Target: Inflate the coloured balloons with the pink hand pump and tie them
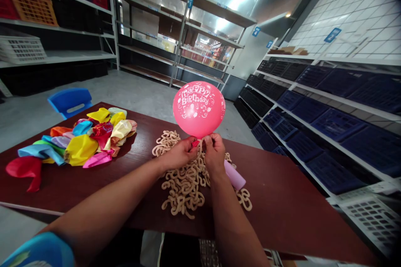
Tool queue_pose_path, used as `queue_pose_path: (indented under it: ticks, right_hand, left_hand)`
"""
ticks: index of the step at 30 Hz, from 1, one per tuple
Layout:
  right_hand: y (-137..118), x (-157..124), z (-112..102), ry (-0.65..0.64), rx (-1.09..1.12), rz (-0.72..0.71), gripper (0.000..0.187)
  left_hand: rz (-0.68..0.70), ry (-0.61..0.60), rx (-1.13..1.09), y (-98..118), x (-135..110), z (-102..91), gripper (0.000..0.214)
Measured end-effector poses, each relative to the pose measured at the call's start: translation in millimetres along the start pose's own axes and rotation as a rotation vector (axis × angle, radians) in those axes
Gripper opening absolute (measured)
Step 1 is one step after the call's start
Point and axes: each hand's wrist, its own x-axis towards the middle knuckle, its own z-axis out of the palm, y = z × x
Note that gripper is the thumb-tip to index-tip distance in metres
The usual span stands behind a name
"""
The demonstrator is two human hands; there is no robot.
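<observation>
A blown-up pink balloon printed "Happy Birthday" stands upright above the dark red table. Both my hands pinch its neck from below. My left hand is closed on the neck from the left, my right hand is closed on it from the right. Under my hands lies a heap of several beige plastic hook-shaped clips. A pale purple tube pokes out beneath my right wrist; what it is I cannot make out.
A pile of several flat, uninflated balloons in many colours lies at the table's left. A blue chair stands behind it. Shelving with crates runs along the left wall, dark blue bins along the right.
</observation>
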Motion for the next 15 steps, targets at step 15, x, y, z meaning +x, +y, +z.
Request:
queue_pose_path:
  ticks: [15]
  right_hand:
    - [9.4, -2.0, 6.9, 0.180, -0.017, -0.034, 0.024]
  left_hand:
    - [-0.178, -0.066, -0.321, 9.0, -4.1, 0.8, 0.038]
